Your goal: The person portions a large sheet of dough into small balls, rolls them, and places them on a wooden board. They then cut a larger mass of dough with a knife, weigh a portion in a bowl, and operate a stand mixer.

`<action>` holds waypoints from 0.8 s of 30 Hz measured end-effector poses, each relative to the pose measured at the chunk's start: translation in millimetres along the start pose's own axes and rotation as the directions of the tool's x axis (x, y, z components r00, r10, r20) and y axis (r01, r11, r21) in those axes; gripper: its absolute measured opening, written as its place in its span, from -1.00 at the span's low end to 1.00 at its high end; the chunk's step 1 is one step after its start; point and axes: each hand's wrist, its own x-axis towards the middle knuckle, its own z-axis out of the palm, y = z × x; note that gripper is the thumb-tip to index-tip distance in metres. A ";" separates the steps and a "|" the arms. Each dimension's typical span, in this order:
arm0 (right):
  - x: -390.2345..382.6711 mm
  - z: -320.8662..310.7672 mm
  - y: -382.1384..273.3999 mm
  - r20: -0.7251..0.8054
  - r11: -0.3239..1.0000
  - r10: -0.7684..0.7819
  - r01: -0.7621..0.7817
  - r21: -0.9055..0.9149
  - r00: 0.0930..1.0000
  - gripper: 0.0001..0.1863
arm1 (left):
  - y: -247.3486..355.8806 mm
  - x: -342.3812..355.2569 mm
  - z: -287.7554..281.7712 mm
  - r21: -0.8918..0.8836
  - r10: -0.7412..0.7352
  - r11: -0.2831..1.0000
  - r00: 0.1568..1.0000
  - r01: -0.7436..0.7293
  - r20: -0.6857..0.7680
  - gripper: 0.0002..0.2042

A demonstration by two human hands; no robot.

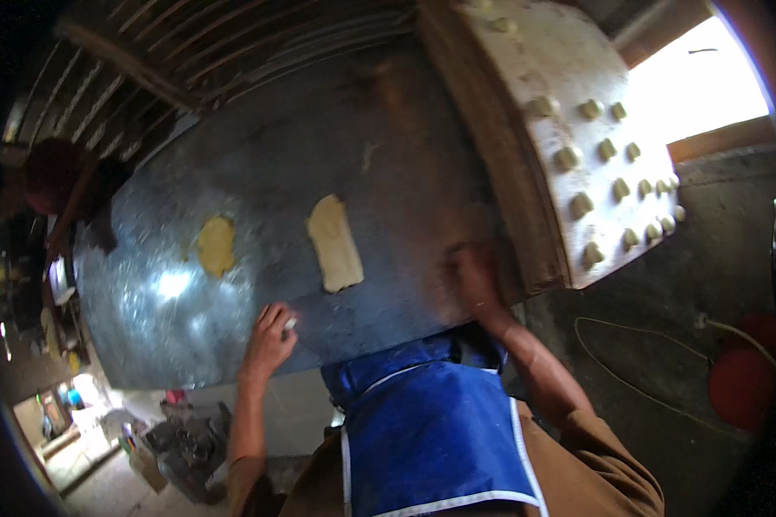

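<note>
My left hand (272, 336) is closed at the near edge of the metal tabletop (259, 155), with a small whitish piece (291, 324) showing between its fingers. It looks like dough, but most of it is hidden. My right hand (474, 277) is on or just over the tabletop's right side, close to the stacked boards; its fingers are dark and smeared by motion. Between the hands and farther off lies a flat, pale strip of dough (338, 250). A yellow, soft-looking lump (216, 246) rests on the metal to its left.
Wooden boards (526, 172) are stacked at the right, the top white one (599, 207) bearing several small dough pieces. A red round object (746, 388) and a pale cord (629, 396) are at far right. Dark machinery (185, 448) stands at lower left.
</note>
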 end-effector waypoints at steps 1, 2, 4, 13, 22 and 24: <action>1.2 -8.9 -13.3 0.017 0.997 -0.032 0.033 -0.069 0.999 -0.69 | -3.2 5.6 -12.4 0.112 0.057 0.991 0.988 -0.074 0.144 -0.70; -10.5 -2.7 -6.3 0.016 0.992 -0.063 0.065 -0.106 0.998 -0.68 | 1.3 17.7 -15.0 0.202 0.132 0.960 0.951 -0.192 0.280 -0.69; -25.9 8.1 9.0 0.163 0.880 -0.193 0.244 -0.408 0.968 -0.59 | 52.6 52.5 -38.5 0.206 0.249 0.919 0.900 -0.336 0.357 -0.67; 14.9 -305.4 -16.6 -0.576 0.973 -0.190 0.232 -0.001 0.795 -0.56 | 409.2 368.8 -72.1 -0.089 0.848 0.266 0.276 -0.960 -0.452 -0.40; 74.5 -391.4 160.8 -0.788 0.941 -0.067 -0.224 -0.254 0.612 0.08 | 549.2 573.7 76.1 -0.323 0.753 0.634 0.656 -0.703 0.051 -0.16; 58.2 -380.2 160.8 -0.773 0.925 -0.009 -0.288 -0.247 0.634 -0.07 | 543.4 541.3 58.5 -0.055 0.804 0.588 0.591 -0.807 -0.068 -0.21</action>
